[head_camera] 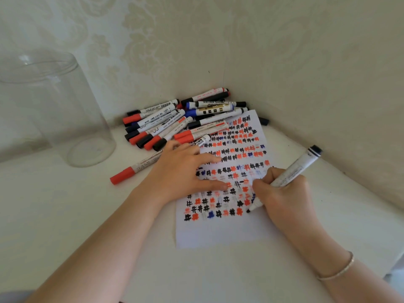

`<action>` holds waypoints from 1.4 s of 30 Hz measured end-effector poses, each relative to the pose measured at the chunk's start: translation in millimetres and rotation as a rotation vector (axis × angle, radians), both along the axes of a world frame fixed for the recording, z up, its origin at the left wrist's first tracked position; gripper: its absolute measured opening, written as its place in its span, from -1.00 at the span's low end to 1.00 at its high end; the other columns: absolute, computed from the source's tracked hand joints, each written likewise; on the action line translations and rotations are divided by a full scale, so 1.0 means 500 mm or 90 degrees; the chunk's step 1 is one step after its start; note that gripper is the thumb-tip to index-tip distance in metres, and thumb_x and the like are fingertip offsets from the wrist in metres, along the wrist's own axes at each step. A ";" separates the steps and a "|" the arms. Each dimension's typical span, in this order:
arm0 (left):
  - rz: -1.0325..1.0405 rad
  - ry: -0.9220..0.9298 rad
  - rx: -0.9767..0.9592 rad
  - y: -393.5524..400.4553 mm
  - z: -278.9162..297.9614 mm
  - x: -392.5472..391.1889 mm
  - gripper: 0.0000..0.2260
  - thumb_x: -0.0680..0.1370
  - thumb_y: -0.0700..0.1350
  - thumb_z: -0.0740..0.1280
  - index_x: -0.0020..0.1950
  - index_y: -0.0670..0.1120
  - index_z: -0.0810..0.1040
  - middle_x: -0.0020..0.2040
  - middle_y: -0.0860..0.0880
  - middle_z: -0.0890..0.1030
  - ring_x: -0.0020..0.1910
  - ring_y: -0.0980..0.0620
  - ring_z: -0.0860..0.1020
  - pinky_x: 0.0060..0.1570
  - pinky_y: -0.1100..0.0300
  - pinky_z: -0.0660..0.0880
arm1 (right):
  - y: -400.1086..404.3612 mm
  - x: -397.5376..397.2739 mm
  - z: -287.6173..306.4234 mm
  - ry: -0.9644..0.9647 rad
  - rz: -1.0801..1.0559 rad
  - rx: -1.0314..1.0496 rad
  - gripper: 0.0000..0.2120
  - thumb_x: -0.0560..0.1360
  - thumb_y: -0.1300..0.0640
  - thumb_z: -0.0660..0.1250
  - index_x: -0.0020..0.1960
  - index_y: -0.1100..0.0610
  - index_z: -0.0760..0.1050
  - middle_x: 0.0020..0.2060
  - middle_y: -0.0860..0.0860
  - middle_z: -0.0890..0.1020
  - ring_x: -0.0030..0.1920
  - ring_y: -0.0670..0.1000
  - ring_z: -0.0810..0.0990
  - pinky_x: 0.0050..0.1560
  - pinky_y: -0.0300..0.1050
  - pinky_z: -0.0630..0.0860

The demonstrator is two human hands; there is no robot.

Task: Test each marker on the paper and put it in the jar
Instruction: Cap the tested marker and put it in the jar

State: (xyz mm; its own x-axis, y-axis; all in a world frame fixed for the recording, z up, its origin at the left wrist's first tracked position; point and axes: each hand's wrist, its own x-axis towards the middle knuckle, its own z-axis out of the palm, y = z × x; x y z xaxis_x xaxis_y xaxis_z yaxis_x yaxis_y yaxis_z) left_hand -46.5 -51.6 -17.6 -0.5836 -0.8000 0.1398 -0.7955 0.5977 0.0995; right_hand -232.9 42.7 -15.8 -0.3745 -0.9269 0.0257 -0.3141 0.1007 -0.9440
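A white sheet of paper [220, 230] covered with rows of red, black and blue test marks lies in front of me. My right hand [284, 193] grips a white marker [295, 169] with its cap stuck on the rear end and its dark tip touching the paper at the end of the lowest row. My left hand [181, 171] rests flat on the paper's left side, fingers spread. A pile of capped markers [175, 121] lies behind the paper in the corner. One red-capped marker [133, 169] lies apart, left of my left hand. A clear empty jar [50, 106] stands at the far left.
The white tabletop [65, 215] sits in a corner between two patterned walls [306, 73], close behind and to the right. A loose dark cap [263, 121] lies by the wall behind the paper. A thin bracelet [338, 270] is on my right wrist.
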 end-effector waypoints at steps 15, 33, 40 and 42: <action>-0.001 0.008 -0.001 0.003 0.003 -0.001 -0.25 0.26 0.58 0.00 0.36 0.30 0.36 -0.04 0.20 0.51 0.02 0.17 0.43 0.22 0.15 0.12 | 0.002 0.001 0.001 0.013 -0.004 0.009 -0.72 0.40 0.35 0.29 -0.37 0.29 0.22 -0.45 0.09 0.26 -0.43 0.00 0.20 -0.53 -0.25 0.15; -0.012 0.112 -0.030 0.012 0.009 0.002 -0.53 0.59 0.20 -0.01 0.49 0.15 0.16 -0.05 0.17 0.48 -0.02 0.18 0.38 0.21 0.17 0.18 | -0.023 -0.031 0.050 -0.361 0.042 -0.029 -0.78 0.41 0.22 0.44 -0.30 0.21 0.42 -0.49 0.10 0.46 -0.56 -0.03 0.38 -0.55 -0.24 0.37; -0.008 0.267 0.067 0.032 0.007 -0.013 -0.71 0.62 -0.01 0.09 0.35 0.09 0.23 -0.15 0.16 0.49 -0.11 0.22 0.43 -0.08 0.22 0.40 | -0.071 0.014 0.112 -0.419 0.144 -0.073 -0.86 0.51 0.28 0.27 -0.23 0.27 0.47 -0.40 0.14 0.57 -0.45 0.06 0.55 -0.41 -0.13 0.55; -0.019 0.282 0.069 0.034 0.007 -0.012 -0.72 0.63 -0.01 0.10 0.33 0.12 0.19 -0.10 0.11 0.54 -0.09 0.21 0.47 -0.05 0.20 0.45 | -0.079 0.031 0.109 -0.393 0.136 -0.080 -0.85 0.52 0.32 0.26 -0.23 0.24 0.41 -0.42 0.15 0.56 -0.46 0.08 0.53 -0.44 -0.12 0.53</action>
State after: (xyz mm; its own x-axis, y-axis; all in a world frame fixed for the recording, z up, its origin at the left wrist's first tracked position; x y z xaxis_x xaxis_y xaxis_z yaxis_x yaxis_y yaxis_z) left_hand -52.6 -34.8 -14.3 -0.5093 -0.8074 0.2980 -0.6444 0.5873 0.4898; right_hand -217.2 3.1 38.7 -0.1630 -0.9864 -0.0218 0.2875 -0.0264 -0.9574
